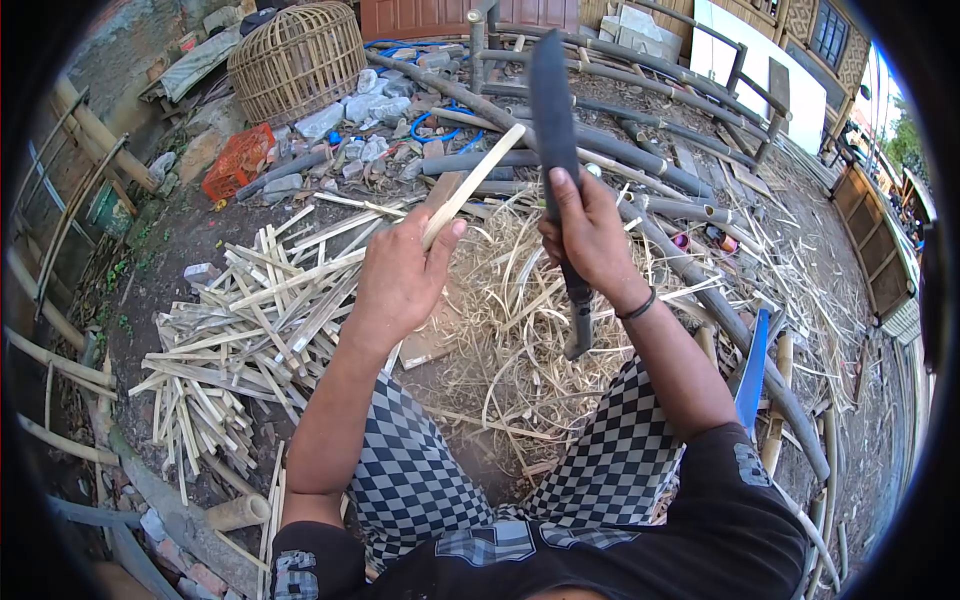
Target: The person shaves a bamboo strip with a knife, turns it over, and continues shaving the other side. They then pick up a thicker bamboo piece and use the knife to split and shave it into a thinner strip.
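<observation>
My left hand (400,270) is closed around the lower end of a pale bamboo strip (478,185), which slants up and to the right. My right hand (595,235) grips a machete, its dark broad blade (553,100) pointing up and its handle end (580,325) showing below the fist. The blade stands just right of the strip's upper end, with a narrow gap between them in this view. Below both hands, curly bamboo shavings (530,330) cover the ground between my knees. A heap of split bamboo strips (270,320) lies left of my left forearm.
A blue saw-like blade (752,375) leans by my right knee, near a long bamboo pole (720,310). Farther off are an orange crate (240,162), a woven bamboo cage (298,62), rubble (375,105) and a bamboo pole rail (640,80). A cut bamboo tube (238,513) lies lower left.
</observation>
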Available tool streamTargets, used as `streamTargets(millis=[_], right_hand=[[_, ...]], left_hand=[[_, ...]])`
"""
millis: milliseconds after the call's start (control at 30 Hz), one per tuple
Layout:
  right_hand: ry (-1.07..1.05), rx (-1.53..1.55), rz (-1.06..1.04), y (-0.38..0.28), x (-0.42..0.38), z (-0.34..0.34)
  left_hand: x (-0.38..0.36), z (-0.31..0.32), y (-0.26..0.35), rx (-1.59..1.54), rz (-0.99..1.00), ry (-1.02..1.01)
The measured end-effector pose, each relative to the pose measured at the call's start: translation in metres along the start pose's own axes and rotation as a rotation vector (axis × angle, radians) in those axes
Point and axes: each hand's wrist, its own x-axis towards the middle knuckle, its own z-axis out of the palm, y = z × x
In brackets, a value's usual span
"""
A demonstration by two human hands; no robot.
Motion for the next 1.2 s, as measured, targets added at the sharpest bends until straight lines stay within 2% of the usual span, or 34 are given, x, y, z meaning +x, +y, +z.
streamTargets(millis=[67,133,233,267,333,367,467,500,533,567,600,633,667,733,800,867,933,1000,1067,1133,1167,1200], right_hand=[[0.050,0.231,0.026,0.003,0.005,-0.007],[0.059,0.289,0.071,-0.002,0.003,-0.010],[-0.040,0.599,0.344,0.006,0.004,-0.017],[-0.039,0.603,0.347,0.013,0.008,-0.021],[-0.145,0.681,0.564,0.035,0.019,-0.027],[-0.167,0.625,0.600,0.042,0.024,-0.032],[-0.203,0.904,0.594,0.052,0.039,-0.050],[-0.259,1.082,0.658,0.059,0.044,-0.058],[-0.263,1.112,0.764,0.058,0.042,-0.055],[-0.219,0.976,0.773,0.076,0.037,-0.048],[-0.178,0.838,0.777,0.096,0.032,-0.041],[-0.230,0.670,0.783,0.104,0.020,-0.031],[-0.208,0.613,0.825,0.111,0.013,-0.024],[-0.160,0.552,0.761,0.101,0.001,-0.008],[-0.224,0.689,0.739,0.098,0.003,-0.006],[-0.235,0.585,0.841,0.094,-0.026,0.007],[-0.293,0.375,0.852,0.109,-0.058,0.014],[-0.351,0.254,0.954,0.128,-0.082,0.020],[-0.282,0.269,1.025,0.140,-0.096,0.017],[-0.219,0.517,1.015,0.143,-0.095,0.016],[-0.163,0.644,1.075,0.142,-0.095,0.013],[-0.154,0.645,1.081,0.133,-0.102,0.015]], left_hand=[[0.003,-0.002,-0.009,-0.013,-0.017,-0.017],[0.005,-0.006,-0.012,-0.027,-0.031,-0.041],[0.005,-0.009,-0.011,-0.016,-0.135,-0.119],[0.006,-0.008,-0.012,0.010,-0.139,-0.126],[0.004,-0.008,-0.017,0.038,-0.157,-0.139],[0.005,-0.007,-0.020,0.051,-0.153,-0.134],[0.011,0.004,-0.064,0.101,-0.117,-0.119],[0.013,0.007,-0.081,0.168,-0.082,-0.141],[0.016,0.009,-0.093,0.238,-0.046,-0.163],[0.023,0.007,-0.103,0.255,-0.062,-0.177],[0.031,0.005,-0.111,0.364,-0.119,-0.387],[0.035,0.005,-0.121,0.465,-0.177,-0.601],[0.035,0.008,-0.130,0.472,-0.189,-0.617],[0.034,0.019,-0.150,0.670,-0.099,-0.707],[0.032,0.031,-0.157,0.737,-0.109,-0.800],[0.020,0.039,-0.158,0.832,-0.042,-0.985],[0.011,0.054,-0.183,0.854,-0.047,-1.024],[0.004,0.063,-0.190,0.857,-0.104,-1.254],[-0.004,0.075,-0.205,0.839,-0.145,-1.308],[-0.009,0.071,-0.199,0.862,-0.085,-1.346],[-0.015,0.077,-0.208,0.855,-0.079,-1.356],[-0.019,0.088,-0.224,0.806,-0.234,-1.310]])
